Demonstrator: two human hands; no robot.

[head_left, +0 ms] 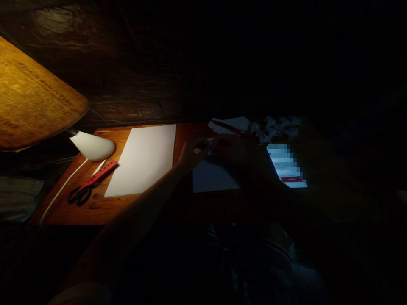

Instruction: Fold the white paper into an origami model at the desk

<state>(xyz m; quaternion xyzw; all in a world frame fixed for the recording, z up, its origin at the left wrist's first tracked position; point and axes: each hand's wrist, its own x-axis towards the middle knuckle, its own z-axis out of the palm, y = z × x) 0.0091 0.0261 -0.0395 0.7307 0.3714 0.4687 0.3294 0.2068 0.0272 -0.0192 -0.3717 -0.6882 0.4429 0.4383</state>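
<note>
My left hand and my right hand meet over a sheet of paper near the middle of the wooden table. Both hands have their fingers bent and drawn together. Between the fingertips shows a small pale bit, too dark to name. Deep shadow covers most of my right hand. To the left of my left hand lies a stack or pad of white paper. A long dark-bladed tool, with a reddish part at its right end, rests on paper behind my hands.
A lamp with a yellow shade and white base lights the left side. In front of it lie black-handled scissors with a red part. Crumpled paper scraps sit at the back right, behind a lit phone. A wall stands behind the table.
</note>
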